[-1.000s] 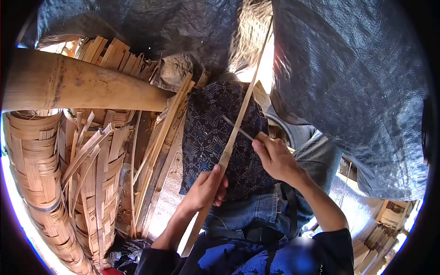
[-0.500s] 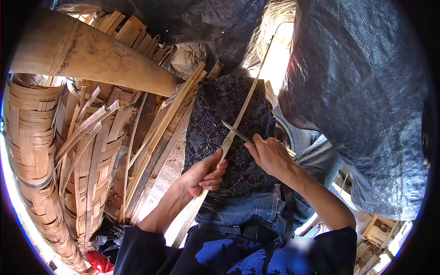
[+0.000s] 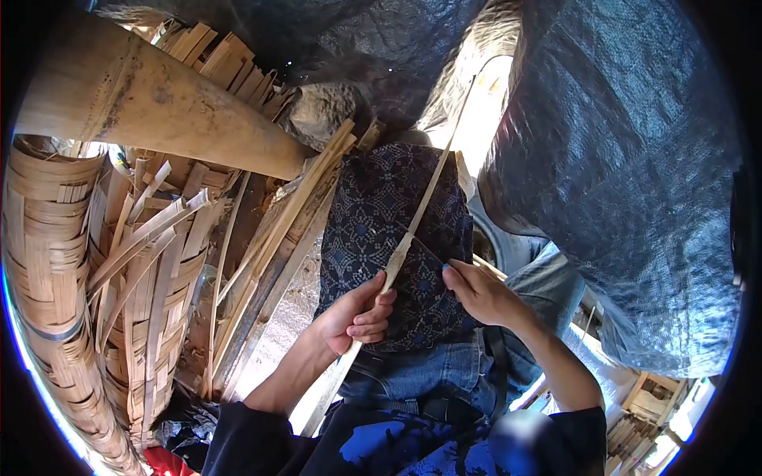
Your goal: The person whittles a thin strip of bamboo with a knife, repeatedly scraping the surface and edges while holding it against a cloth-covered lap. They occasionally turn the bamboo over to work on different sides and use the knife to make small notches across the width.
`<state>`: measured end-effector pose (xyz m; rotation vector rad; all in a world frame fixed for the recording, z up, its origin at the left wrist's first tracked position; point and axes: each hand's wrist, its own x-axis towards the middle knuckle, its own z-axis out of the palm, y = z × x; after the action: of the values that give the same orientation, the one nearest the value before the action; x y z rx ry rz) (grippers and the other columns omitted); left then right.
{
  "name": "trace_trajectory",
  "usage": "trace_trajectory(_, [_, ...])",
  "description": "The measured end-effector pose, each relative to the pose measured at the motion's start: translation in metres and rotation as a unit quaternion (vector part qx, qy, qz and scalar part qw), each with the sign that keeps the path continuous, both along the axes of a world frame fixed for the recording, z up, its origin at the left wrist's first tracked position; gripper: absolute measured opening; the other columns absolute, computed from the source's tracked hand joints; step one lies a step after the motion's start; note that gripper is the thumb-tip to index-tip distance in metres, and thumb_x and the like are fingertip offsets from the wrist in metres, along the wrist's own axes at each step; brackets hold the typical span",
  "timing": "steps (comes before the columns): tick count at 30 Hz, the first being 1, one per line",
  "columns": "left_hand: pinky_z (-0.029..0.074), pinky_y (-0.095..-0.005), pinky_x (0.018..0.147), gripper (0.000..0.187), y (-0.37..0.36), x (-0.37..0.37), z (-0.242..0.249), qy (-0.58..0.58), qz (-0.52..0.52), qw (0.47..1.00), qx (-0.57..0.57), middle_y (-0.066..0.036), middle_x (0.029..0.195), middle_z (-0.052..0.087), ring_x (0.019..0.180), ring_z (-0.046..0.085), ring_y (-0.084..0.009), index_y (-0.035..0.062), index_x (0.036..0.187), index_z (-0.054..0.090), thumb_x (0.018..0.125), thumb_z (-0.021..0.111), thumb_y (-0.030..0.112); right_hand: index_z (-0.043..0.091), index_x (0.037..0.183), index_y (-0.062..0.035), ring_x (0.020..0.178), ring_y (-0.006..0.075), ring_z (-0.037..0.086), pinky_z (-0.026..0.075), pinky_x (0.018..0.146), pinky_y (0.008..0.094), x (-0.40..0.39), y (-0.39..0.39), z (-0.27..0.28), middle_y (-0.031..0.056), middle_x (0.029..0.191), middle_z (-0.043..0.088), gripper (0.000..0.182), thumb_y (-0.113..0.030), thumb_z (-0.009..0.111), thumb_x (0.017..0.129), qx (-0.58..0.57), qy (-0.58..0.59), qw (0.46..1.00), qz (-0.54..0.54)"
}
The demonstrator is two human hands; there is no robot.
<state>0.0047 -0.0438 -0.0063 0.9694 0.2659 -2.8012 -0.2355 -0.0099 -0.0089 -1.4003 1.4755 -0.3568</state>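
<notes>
My left hand (image 3: 357, 316) is closed around a long, pale bamboo strip (image 3: 429, 193). The strip slants from under my left forearm up to the bright gap at the top, wider near the hand and thin at its far end. In my right hand (image 3: 486, 295) is a knife (image 3: 429, 251), its handle hidden by the fingers. Its dark blade looks nearly edge-on and meets or crosses the strip just above my left hand; actual contact is hard to tell. Below both hands, a dark patterned cloth (image 3: 361, 210) lies over my lap.
At left stand tall woven bamboo baskets (image 3: 48, 238) and split bamboo slats (image 3: 159, 278). A thick bamboo pole (image 3: 190, 107) crosses the upper left, near a stone (image 3: 324, 111). Dark plastic sheeting (image 3: 627, 174) hangs at right. More bamboo pieces (image 3: 274, 246) lean left of the cloth.
My right hand has moved down and slightly right with the knife. The blade has turned from showing its flat to nearly edge-on. My left hand keeps its grip in almost the same place.
</notes>
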Motion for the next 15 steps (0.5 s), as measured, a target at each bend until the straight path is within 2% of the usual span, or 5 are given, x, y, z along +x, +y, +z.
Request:
trace_trajectory(4, [0.020, -0.0181, 0.030, 0.042, 0.005, 0.003, -0.001, 0.078, 0.012, 0.995, 0.056, 0.007, 0.041, 0.028, 0.029, 0.022, -0.0033, 0.0129, 0.074, 0.040, 0.099, 0.028, 0.044, 0.055, 0.077, 0.0003, 0.048, 0.0289, 0.057, 0.042, 0.048, 0.0389, 0.000, 0.001, 0.004, 0.0157, 0.050, 0.050, 0.040, -0.032, 0.044, 0.097, -0.044, 0.065, 0.996, 0.034])
trace_trajectory(6, [0.021, -0.0185, 0.030, 0.044, 0.010, -0.003, 0.003, 0.073, 0.012, 0.995, 0.071, 0.006, 0.040, 0.027, 0.027, 0.023, -0.0035, 0.0136, 0.069, 0.038, 0.099, 0.029, 0.044, 0.054, 0.071, -0.0016, 0.038, 0.0289, 0.051, 0.038, 0.040, 0.0391, -0.003, 0.006, -0.002, 0.0139, 0.045, 0.048, 0.038, -0.030, 0.048, 0.095, -0.140, 0.056, 0.988, 0.017])
trace_trajectory(9, [0.021, -0.0187, 0.030, 0.044, 0.015, -0.004, -0.003, 0.084, 0.016, 0.993, 0.082, 0.006, 0.040, 0.027, 0.027, 0.022, -0.0038, 0.0136, 0.069, 0.038, 0.099, 0.029, 0.044, 0.054, 0.071, -0.0011, 0.039, 0.0307, 0.051, 0.038, 0.040, 0.0412, -0.003, 0.007, -0.008, 0.0152, 0.046, 0.049, 0.036, -0.028, 0.050, 0.094, -0.143, 0.110, 0.982, 0.062])
trace_trajectory(13, [0.019, -0.0190, 0.030, 0.044, 0.018, -0.006, 0.000, 0.058, 0.037, 0.993, 0.101, 0.006, 0.040, 0.026, 0.027, 0.020, -0.0041, 0.0140, 0.068, 0.038, 0.099, 0.029, 0.043, 0.055, 0.070, -0.0007, 0.041, 0.0320, 0.052, 0.039, 0.042, 0.0415, 0.005, 0.002, -0.020, 0.0158, 0.046, 0.049, 0.037, -0.029, 0.051, 0.094, -0.135, 0.133, 0.981, 0.049])
trace_trajectory(15, [0.019, -0.0191, 0.030, 0.044, 0.018, -0.007, 0.001, 0.042, 0.033, 0.995, 0.088, 0.006, 0.040, 0.026, 0.027, 0.020, -0.0042, 0.0141, 0.067, 0.038, 0.099, 0.029, 0.043, 0.057, 0.075, -0.0010, 0.048, 0.0365, 0.053, 0.039, 0.045, 0.0436, 0.007, -0.006, -0.026, 0.0164, 0.053, 0.052, 0.027, -0.022, 0.055, 0.092, -0.264, 0.090, 0.960, 0.007])
